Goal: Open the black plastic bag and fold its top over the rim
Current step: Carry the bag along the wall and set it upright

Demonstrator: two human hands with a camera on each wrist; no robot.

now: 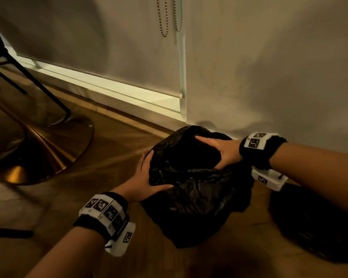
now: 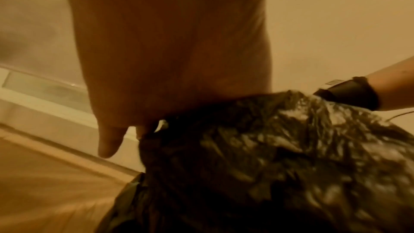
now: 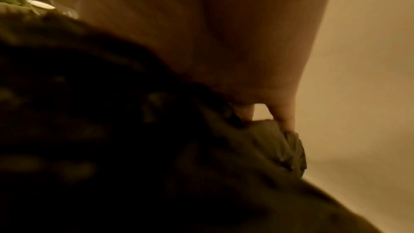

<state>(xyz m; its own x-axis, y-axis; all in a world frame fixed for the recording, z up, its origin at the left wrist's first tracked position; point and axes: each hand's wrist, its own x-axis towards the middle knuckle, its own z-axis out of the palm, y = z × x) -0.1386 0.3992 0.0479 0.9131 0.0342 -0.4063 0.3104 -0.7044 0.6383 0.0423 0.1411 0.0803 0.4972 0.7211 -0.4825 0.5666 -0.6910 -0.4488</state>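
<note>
A crinkled black plastic bag stands on the wooden floor near the wall, its mouth spread open and dark inside. My left hand grips the bag's left edge, with the thumb lying on the near side and the fingers wrapped round the outside. At the far right edge my right hand holds the plastic, fingers stretched along the far edge and thumb pointing down. The left wrist view has my left hand over the bag. Blurred in the right wrist view, fingers curl over the bag. Any rim under the plastic is hidden.
A second black bag lies on the floor at the right. A gold pedestal base and a black chair leg stand at the left. The wall and a roller blind with a bead chain are close behind the bag.
</note>
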